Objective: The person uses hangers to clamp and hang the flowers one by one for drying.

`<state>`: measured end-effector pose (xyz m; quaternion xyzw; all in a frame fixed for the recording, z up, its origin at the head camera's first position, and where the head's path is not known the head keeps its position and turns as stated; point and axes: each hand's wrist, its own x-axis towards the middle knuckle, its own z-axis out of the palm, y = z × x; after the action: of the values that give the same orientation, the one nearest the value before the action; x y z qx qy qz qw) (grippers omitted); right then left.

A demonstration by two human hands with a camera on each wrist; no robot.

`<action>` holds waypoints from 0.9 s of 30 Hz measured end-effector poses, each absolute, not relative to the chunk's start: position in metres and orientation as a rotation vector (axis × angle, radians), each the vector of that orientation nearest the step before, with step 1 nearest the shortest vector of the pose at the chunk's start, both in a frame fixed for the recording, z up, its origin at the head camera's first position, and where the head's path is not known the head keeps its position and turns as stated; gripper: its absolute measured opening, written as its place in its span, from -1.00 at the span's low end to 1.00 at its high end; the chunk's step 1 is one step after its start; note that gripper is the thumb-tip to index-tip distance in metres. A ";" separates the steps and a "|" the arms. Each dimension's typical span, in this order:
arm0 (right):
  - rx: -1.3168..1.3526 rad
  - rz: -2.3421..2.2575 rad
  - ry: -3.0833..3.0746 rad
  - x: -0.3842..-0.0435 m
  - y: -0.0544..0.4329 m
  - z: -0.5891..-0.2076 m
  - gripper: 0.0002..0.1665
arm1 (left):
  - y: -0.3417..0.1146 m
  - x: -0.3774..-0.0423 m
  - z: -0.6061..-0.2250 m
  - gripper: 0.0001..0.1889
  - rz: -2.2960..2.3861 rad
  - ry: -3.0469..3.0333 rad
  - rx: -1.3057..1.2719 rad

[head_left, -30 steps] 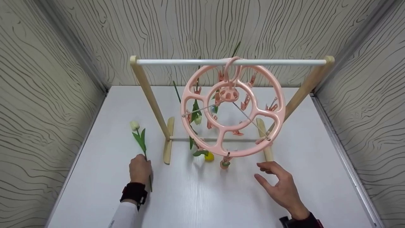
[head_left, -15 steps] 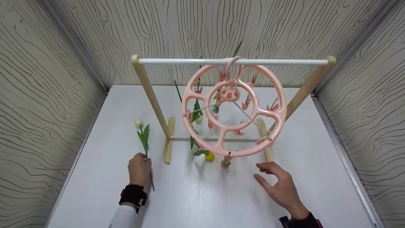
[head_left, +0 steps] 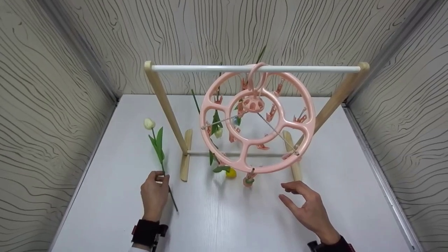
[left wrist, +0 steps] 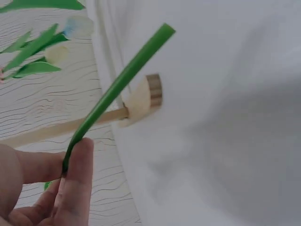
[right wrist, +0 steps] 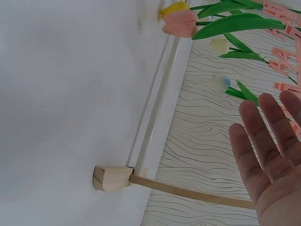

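Observation:
My left hand (head_left: pixel 154 194) pinches the green stem of a white tulip (head_left: pixel 149 123) between thumb and fingers, left of the rack. Its bloom points away from me; in the left wrist view the stem's lower end (left wrist: pixel 127 75) sticks out past the fingertips. My right hand (head_left: pixel 309 210) hovers near the rack's right foot, fingers spread from the thumb, holding nothing. Between the hands hangs a pink round clip hanger (head_left: pixel 243 166). Tulips hang bloom-down from its clips: a pink one (right wrist: pixel 181 23), a yellow one (head_left: pixel 231 173), a white one (head_left: pixel 218 132) and a pale blue one (right wrist: pixel 221 82).
A wooden rack with a white top bar (head_left: pixel 196 69) carries the hanger by its hook. Its feet (head_left: pixel 186 164) stand on the white table (head_left: pixel 217 224). Several pink clips (head_left: pixel 271 112) hang without flowers. Patterned wall panels (head_left: pixel 224 31) enclose the back and sides.
My left hand has shifted slightly toward me, and the tulip now stands further out beyond the fingers, its stem end swung right. The right hand has barely moved.

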<state>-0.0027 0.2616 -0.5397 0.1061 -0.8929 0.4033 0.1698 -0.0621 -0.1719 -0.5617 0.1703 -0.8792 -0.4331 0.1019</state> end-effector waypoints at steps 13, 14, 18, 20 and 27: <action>0.296 1.163 -2.571 -0.001 0.254 -0.538 -0.55 | -0.135 -0.026 -0.525 -0.86 -1.488 -2.322 0.414; 0.298 1.166 -2.578 0.000 0.253 -0.537 -0.55 | -0.132 -0.024 -0.522 -0.86 -1.527 -2.289 0.386; 0.319 1.172 -2.601 0.002 0.250 -0.533 -0.54 | -0.119 -0.018 -0.507 -0.86 -1.626 -2.183 0.257; 0.340 1.176 -2.596 0.004 0.248 -0.530 -0.54 | -0.113 -0.015 -0.500 -0.86 -1.649 -2.148 0.191; 0.470 1.233 -2.530 0.010 0.239 -0.515 -0.52 | -0.090 -0.007 -0.478 -0.87 -1.677 -2.097 0.038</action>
<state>0.0103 0.2390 -0.5155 0.1629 -0.8774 0.4278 0.1437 -0.0071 -0.0896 -0.4778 0.0138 -0.7607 -0.6082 0.2263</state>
